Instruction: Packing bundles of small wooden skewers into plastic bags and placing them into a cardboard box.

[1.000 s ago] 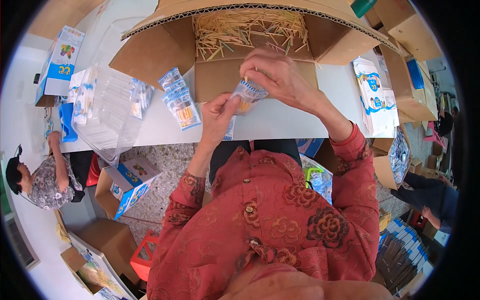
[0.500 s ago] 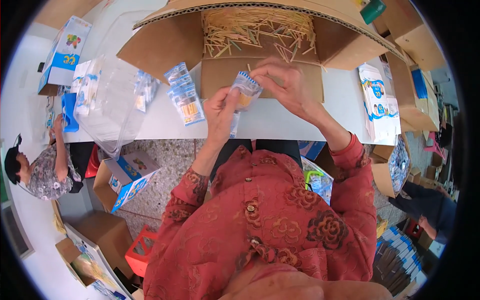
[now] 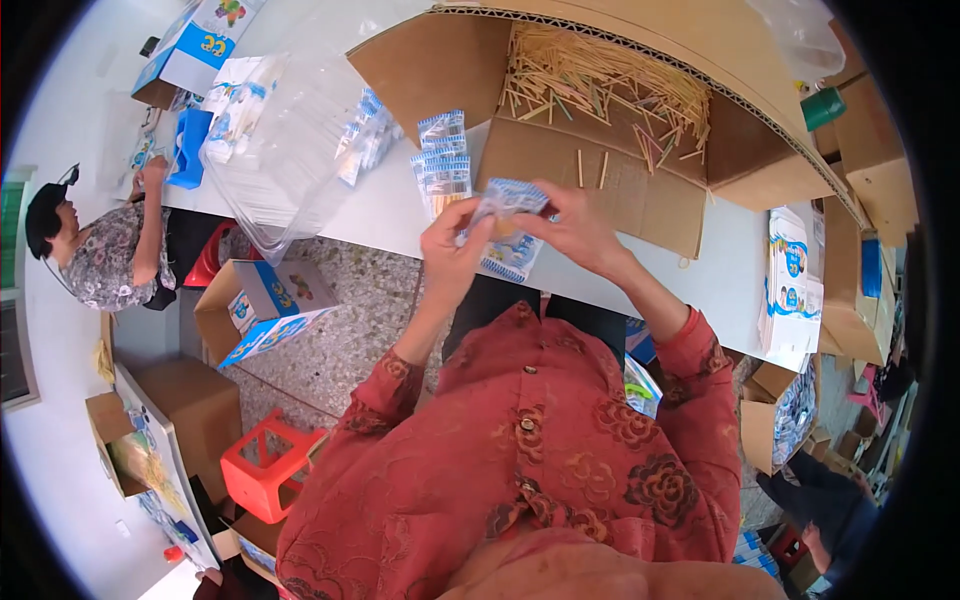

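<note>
Holding a small blue-white packet (image 3: 507, 238) w/ both hands over the white table's (image 3: 400, 215) near edge: I see left hand (image 3: 452, 245) pinching its left side, right hand (image 3: 575, 225) pinching the top. Stack of same packets (image 3: 443, 160) just left, cardboard box of wooden sticks (image 3: 600, 90) behind.

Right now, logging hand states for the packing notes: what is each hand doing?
Left hand: closed, pinching the left edge of the small blue-and-white packet.
Right hand: closed on the same packet, fingers at its top.
</note>
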`<state>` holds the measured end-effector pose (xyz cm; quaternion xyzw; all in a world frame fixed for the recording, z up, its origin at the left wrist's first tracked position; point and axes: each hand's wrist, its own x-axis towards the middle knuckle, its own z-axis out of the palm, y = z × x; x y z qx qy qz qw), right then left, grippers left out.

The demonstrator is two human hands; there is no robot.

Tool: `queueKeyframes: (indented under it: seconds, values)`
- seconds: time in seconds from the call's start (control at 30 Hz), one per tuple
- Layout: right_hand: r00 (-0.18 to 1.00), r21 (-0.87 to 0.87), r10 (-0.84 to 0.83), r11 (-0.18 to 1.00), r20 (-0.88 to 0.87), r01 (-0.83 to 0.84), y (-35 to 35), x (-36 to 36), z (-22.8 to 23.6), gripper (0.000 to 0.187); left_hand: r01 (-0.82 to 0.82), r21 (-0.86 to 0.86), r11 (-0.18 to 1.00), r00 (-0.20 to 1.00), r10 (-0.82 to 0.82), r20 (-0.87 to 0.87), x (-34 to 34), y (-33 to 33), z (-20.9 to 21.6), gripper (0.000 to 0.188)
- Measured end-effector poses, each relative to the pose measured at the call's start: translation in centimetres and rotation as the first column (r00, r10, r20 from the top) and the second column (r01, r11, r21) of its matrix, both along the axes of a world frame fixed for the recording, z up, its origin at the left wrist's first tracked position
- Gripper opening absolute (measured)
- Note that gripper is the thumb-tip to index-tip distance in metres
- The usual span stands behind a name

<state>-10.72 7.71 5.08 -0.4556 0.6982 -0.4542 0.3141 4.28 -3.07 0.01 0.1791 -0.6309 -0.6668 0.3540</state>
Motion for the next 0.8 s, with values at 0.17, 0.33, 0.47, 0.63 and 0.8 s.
queueKeyframes:
  seconds: [0.17,0.33,0.47,0.63,0.8]
  values:
    - [0.984,0.038,0.096,0.995,-0.149,-0.092,-4.8,1.8,-3.0,0.03,-0.091,-0.05,0.995,0.972,0.1,0.211,3.2,-3.3,-2.2,0.021]
    - [0.961,0.122,0.074,0.992,-0.265,-0.043,-7.4,2.0,-4.4,0.032,-0.143,-0.426,0.893,0.887,0.307,0.346,3.2,-5.3,-2.9,0.037]
    - [0.943,0.129,0.036,0.992,-0.33,0.007,-8.1,2.0,-4.8,0.036,-0.067,-0.413,0.908,0.756,0.317,0.573,2.9,-6.4,-3.0,0.067]
    - [0.977,-0.024,-0.166,0.986,-0.133,0.164,-9.7,0.1,-7.2,0.046,-0.033,-0.382,0.924,0.779,0.263,0.569,1.9,-7.3,-3.2,0.087]
    - [0.852,-0.2,-0.123,0.946,0.509,0.256,-12.6,-1.9,-9.6,0.031,-0.049,-0.414,0.909,0.805,0.282,0.523,1.5,-7.7,-4.7,0.09]
